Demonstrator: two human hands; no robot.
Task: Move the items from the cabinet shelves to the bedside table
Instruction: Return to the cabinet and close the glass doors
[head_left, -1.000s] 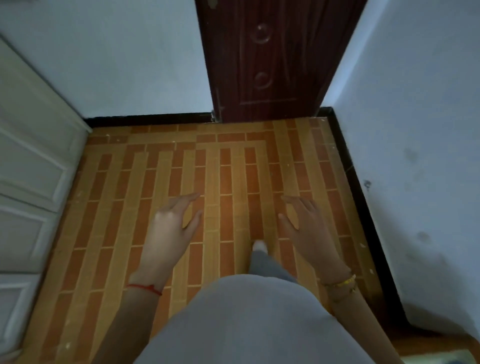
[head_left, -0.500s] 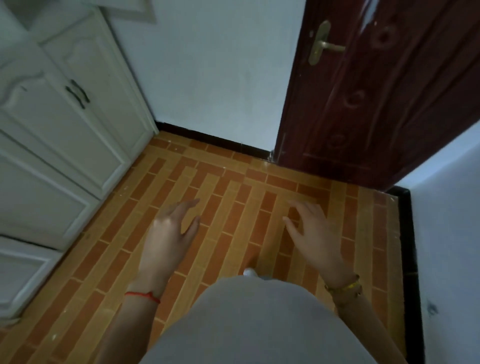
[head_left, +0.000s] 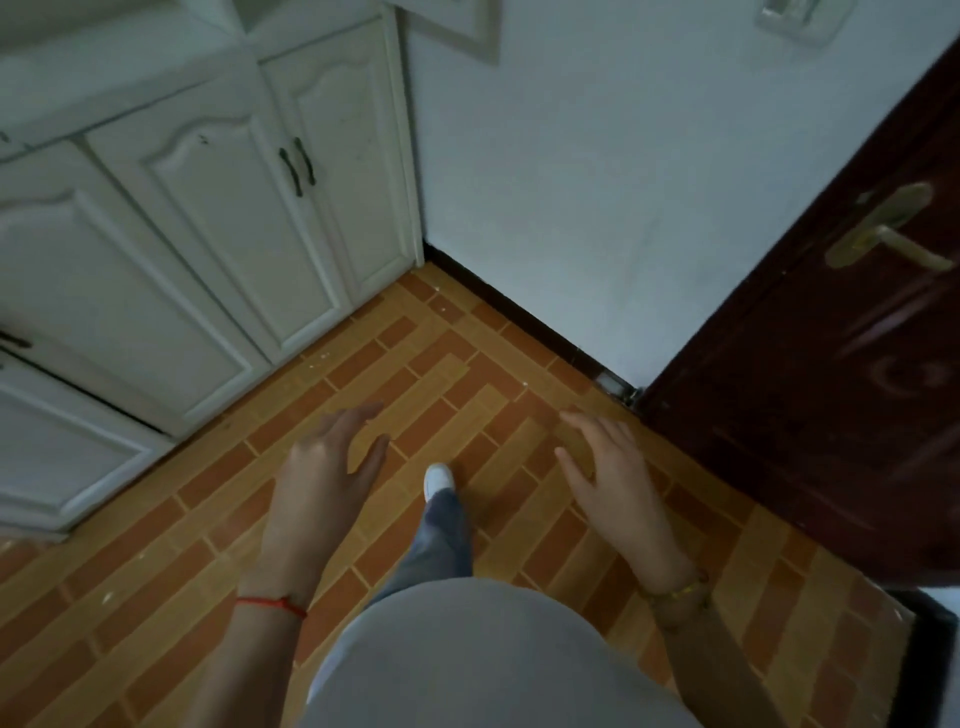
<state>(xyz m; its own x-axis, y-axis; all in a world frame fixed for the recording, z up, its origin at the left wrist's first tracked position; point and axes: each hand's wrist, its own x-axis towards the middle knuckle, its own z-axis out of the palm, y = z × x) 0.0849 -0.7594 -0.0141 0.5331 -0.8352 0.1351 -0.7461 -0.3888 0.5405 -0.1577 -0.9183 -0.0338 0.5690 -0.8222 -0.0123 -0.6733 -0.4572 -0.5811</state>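
Note:
A white cabinet (head_left: 208, 249) with closed panelled doors and dark handles (head_left: 297, 169) fills the upper left. Its shelves and any items are out of sight, and no bedside table shows. My left hand (head_left: 322, 483) hovers over the tiled floor, fingers apart, holding nothing, a red string on its wrist. To the right, my right hand (head_left: 613, 483) is likewise spread and empty, with a gold bracelet on the wrist. Both hands are well short of the cabinet doors.
A dark red wooden door (head_left: 831, 374) with a brass lever handle (head_left: 888, 234) stands at the right. A pale wall (head_left: 597, 182) with black skirting joins cabinet and door. Orange brick-pattern floor (head_left: 467, 374) lies ahead; my white shoe (head_left: 437, 479) steps forward.
The view has swung left and up: the cabinet now fills the left side and the door has shifted to the right edge. Both hands stay spread and empty in front of me.

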